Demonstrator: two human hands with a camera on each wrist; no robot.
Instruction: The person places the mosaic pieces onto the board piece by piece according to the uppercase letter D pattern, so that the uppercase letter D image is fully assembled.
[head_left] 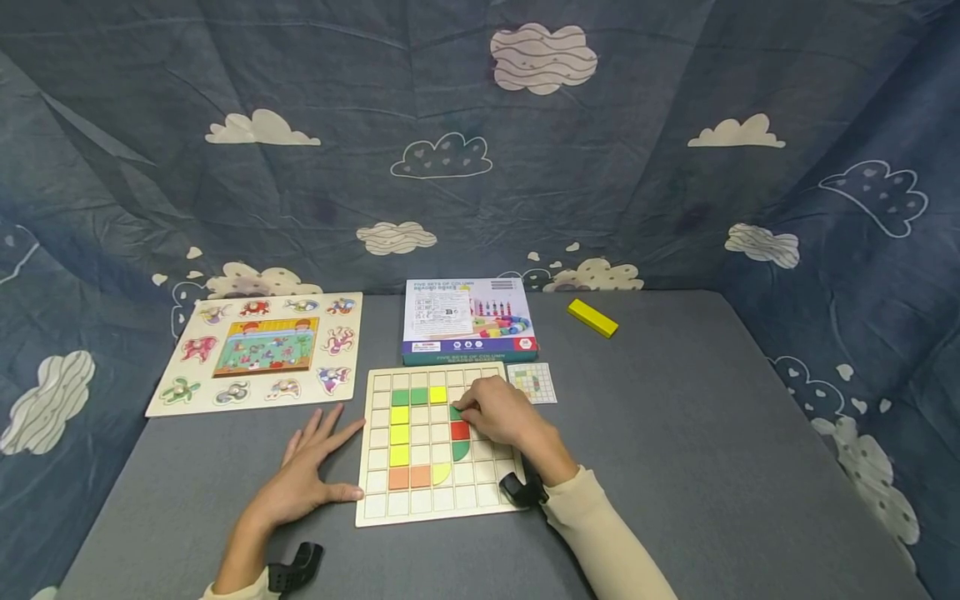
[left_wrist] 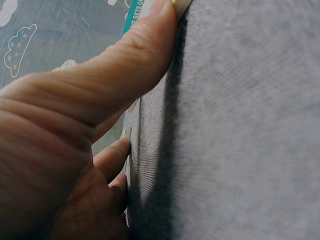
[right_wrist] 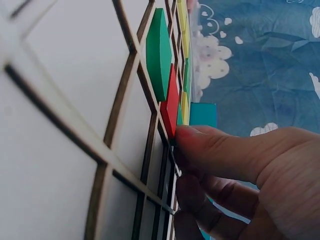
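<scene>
A wooden grid board (head_left: pixel 364 508) lies on the table with coloured tiles in some of its squares. With thumb and fingers curled at a green tile (head_left: pixel 455 412), my right hand (head_left: pixel 506 412) pinches it just above a red square (head_left: pixel 460 431); the fingers cover part of the tile. Below the red square sits a green quarter-round tile (right_wrist: pixel 157 55). My left hand (head_left: pixel 300 475) lies spread at the board's left side, its thumb and index fingertip at the edge. Yellow squares (head_left: pixel 400 434), orange squares (head_left: pixel 409 477) and a yellow quarter-round tile (head_left: pixel 441 474) fill other cells.
A small printed pattern card (head_left: pixel 543 382) lies by the board's upper right corner. Behind the board is a flat game box (head_left: pixel 457 346). An animal puzzle board (head_left: pixel 176 400) lies at the back left, and a yellow block (head_left: pixel 592 318) at the back right.
</scene>
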